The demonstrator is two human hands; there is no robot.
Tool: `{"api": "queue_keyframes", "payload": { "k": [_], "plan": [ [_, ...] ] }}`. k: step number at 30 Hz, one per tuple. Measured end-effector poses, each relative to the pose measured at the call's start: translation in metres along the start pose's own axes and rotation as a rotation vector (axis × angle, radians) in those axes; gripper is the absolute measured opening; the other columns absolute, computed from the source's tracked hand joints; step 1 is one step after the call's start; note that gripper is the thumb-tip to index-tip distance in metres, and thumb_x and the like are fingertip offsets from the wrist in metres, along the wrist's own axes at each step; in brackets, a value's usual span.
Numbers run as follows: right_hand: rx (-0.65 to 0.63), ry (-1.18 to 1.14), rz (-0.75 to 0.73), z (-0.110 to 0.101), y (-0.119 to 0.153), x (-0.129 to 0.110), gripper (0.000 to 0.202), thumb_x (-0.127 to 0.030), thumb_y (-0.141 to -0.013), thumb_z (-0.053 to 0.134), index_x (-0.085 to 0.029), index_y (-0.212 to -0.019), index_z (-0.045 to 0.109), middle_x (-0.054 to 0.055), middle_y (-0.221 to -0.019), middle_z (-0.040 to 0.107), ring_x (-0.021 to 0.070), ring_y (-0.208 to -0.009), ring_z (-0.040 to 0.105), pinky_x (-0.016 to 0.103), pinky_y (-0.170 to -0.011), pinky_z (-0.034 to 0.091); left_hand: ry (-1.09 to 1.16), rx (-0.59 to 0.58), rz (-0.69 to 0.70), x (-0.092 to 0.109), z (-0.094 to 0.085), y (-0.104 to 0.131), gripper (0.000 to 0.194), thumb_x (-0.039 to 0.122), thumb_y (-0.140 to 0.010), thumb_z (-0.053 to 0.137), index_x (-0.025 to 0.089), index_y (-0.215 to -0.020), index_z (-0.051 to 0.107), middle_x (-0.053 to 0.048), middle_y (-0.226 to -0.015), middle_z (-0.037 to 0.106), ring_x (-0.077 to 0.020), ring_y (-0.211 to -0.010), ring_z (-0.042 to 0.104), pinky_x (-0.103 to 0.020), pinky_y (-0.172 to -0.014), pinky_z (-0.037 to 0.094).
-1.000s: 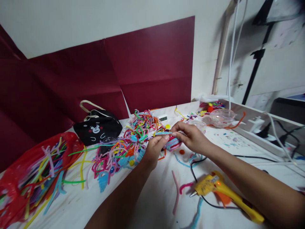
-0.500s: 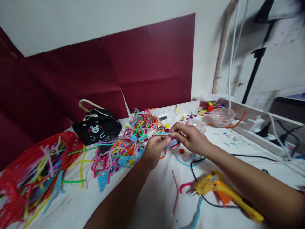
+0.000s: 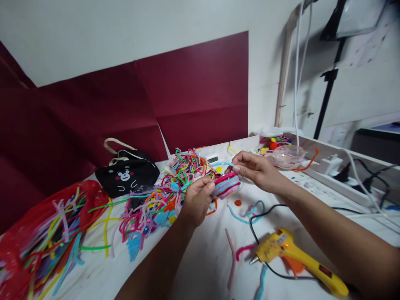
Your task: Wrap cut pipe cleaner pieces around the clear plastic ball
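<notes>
Between my hands is a small rounded piece [image 3: 227, 185] wrapped in pink, red and light blue pipe cleaners. My left hand [image 3: 198, 199] grips its left side with thumb and fingers. A light blue pipe cleaner [image 3: 222, 163] arches above the piece, and my right hand [image 3: 254, 168] pinches its right end at the piece's upper right. To the left and behind lies a tangled heap of colourful pipe cleaners [image 3: 187, 166]. Nearer me, below my right forearm, rests a yellow glue gun [image 3: 281, 248] with a small red light on.
A red plastic bag [image 3: 93, 196] of pipe cleaners and a black bag [image 3: 126, 173] with an animal face stand at left. Clear plastic shells [image 3: 289, 156] and a power strip [image 3: 346, 183] are at right. The glue gun's black cable [image 3: 271, 208] crosses the table.
The right hand has moved up slightly, away from the left hand, and the light blue pipe cleaner now arches between them. More of the wrapped piece shows. The view has shifted a little.
</notes>
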State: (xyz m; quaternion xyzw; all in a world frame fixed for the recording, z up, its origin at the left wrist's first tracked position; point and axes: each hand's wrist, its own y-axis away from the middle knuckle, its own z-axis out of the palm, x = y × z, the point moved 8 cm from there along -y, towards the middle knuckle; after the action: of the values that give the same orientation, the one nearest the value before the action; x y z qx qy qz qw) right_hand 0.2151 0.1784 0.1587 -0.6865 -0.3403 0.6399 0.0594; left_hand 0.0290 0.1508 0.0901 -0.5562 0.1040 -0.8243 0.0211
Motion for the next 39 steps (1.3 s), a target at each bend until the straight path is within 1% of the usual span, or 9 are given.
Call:
{"api": "queue_keyframes", "payload": {
  "k": [6,12,16,19,24,27,30,34,39],
  "plan": [
    [0.008,-0.098,-0.008,-0.001,-0.001,-0.002,0.044,-0.059,-0.087,0.089,-0.022,-0.091,0.066,-0.004,-0.078,0.06,0.0131,-0.066,0.048,0.029,-0.062,0.039,0.008,-0.019,0.058,0.006,-0.003,0.0,0.031,0.047,-0.077,0.1,0.027,-0.081,0.076,0.001,-0.08,0.072,-0.0191,-0.079,0.07,-0.035,-0.086,0.057],
    [-0.023,-0.16,-0.001,0.003,0.001,-0.005,0.048,-0.062,-0.087,0.093,-0.022,-0.09,0.067,-0.007,-0.071,0.056,0.0114,-0.061,0.044,0.028,-0.06,0.037,0.084,-0.002,0.052,0.008,-0.002,0.0,0.045,0.052,-0.064,0.108,0.023,-0.083,0.079,0.0,-0.08,0.078,-0.0183,-0.076,0.072,-0.035,-0.084,0.061],
    [-0.01,-0.195,0.02,0.004,0.0,-0.002,0.058,-0.071,-0.081,0.096,-0.021,-0.089,0.067,-0.006,-0.073,0.06,0.0118,-0.063,0.049,0.028,-0.062,0.039,0.124,0.021,0.054,0.01,0.001,0.002,0.049,0.049,-0.059,0.111,0.019,-0.081,0.078,0.0,-0.078,0.079,-0.018,-0.076,0.073,-0.035,-0.084,0.062],
    [0.022,-0.227,0.043,0.003,-0.001,0.001,0.064,-0.076,-0.075,0.098,-0.021,-0.087,0.068,-0.005,-0.075,0.063,0.0116,-0.065,0.052,0.027,-0.062,0.039,0.145,0.043,0.043,0.011,0.005,0.004,0.046,0.044,-0.063,0.11,0.018,-0.08,0.076,-0.001,-0.076,0.077,-0.0179,-0.074,0.072,-0.036,-0.085,0.062],
    [0.054,-0.298,0.137,0.003,-0.001,0.014,0.069,-0.076,-0.066,0.104,-0.021,-0.086,0.067,-0.005,-0.07,0.065,0.0105,-0.061,0.05,0.026,-0.059,0.035,0.206,0.042,-0.003,0.01,0.013,0.009,0.039,0.034,-0.072,0.105,0.018,-0.087,0.073,-0.003,-0.085,0.078,-0.0204,-0.082,0.072,-0.036,-0.084,0.061],
    [0.068,-0.332,0.188,0.001,0.001,0.022,0.071,-0.074,-0.061,0.107,-0.022,-0.087,0.067,-0.005,-0.07,0.067,0.0108,-0.063,0.054,0.025,-0.061,0.038,0.223,0.025,-0.023,0.01,0.018,0.011,0.031,0.031,-0.08,0.098,0.017,-0.089,0.073,-0.004,-0.087,0.077,-0.0221,-0.085,0.072,-0.036,-0.082,0.06],
    [0.069,-0.356,0.218,0.001,0.002,0.029,0.072,-0.072,-0.057,0.11,-0.022,-0.087,0.067,-0.006,-0.069,0.066,0.0109,-0.064,0.054,0.025,-0.063,0.04,0.239,0.009,-0.03,0.012,0.023,0.012,0.025,0.029,-0.083,0.093,0.018,-0.084,0.07,-0.004,-0.085,0.074,-0.0216,-0.085,0.069,-0.036,-0.081,0.059],
    [0.065,-0.372,0.248,0.002,0.002,0.033,0.073,-0.071,-0.056,0.11,-0.022,-0.087,0.067,-0.006,-0.069,0.068,0.0111,-0.064,0.055,0.026,-0.063,0.042,0.259,0.015,-0.048,0.012,0.024,0.012,0.029,0.029,-0.078,0.093,0.019,-0.078,0.066,-0.002,-0.082,0.071,-0.021,-0.082,0.066,-0.036,-0.079,0.059],
    [0.07,-0.381,0.265,0.002,0.002,0.035,0.074,-0.07,-0.054,0.111,-0.022,-0.086,0.067,-0.005,-0.069,0.069,0.0112,-0.064,0.057,0.026,-0.063,0.043,0.229,0.007,-0.058,0.01,0.024,0.011,0.04,0.037,-0.068,0.103,0.016,-0.082,0.073,-0.003,-0.082,0.076,-0.0196,-0.08,0.067,-0.039,-0.085,0.06]
  ]
}}
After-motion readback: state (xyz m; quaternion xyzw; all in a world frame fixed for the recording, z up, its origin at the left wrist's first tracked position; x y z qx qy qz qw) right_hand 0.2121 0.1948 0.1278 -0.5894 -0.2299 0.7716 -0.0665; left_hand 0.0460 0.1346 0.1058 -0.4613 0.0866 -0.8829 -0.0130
